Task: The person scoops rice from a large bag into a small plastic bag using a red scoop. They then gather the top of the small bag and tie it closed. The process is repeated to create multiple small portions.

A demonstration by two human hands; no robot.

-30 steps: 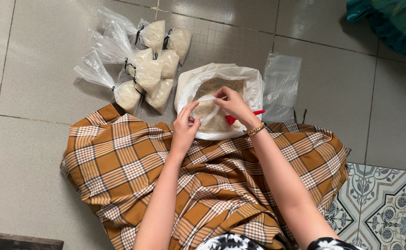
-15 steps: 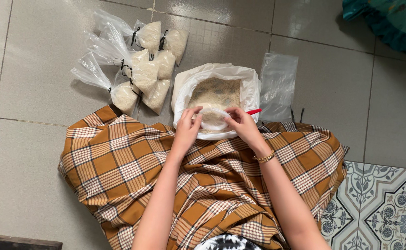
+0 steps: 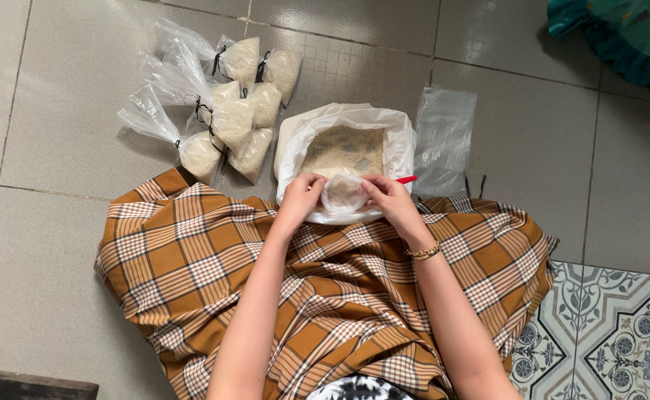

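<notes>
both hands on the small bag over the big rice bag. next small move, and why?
Probably gather the small clear bag's mouth into a neck for tying. The left hand and right hand pinch its rim from either side, grain already sits inside, and the filled bags beside the large white bag are all tied off with dark ties.

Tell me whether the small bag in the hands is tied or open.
Open. Both hands, left and right, hold the small bag by its mouth, spread apart; no black tie on it, unlike the tied bags.
</notes>
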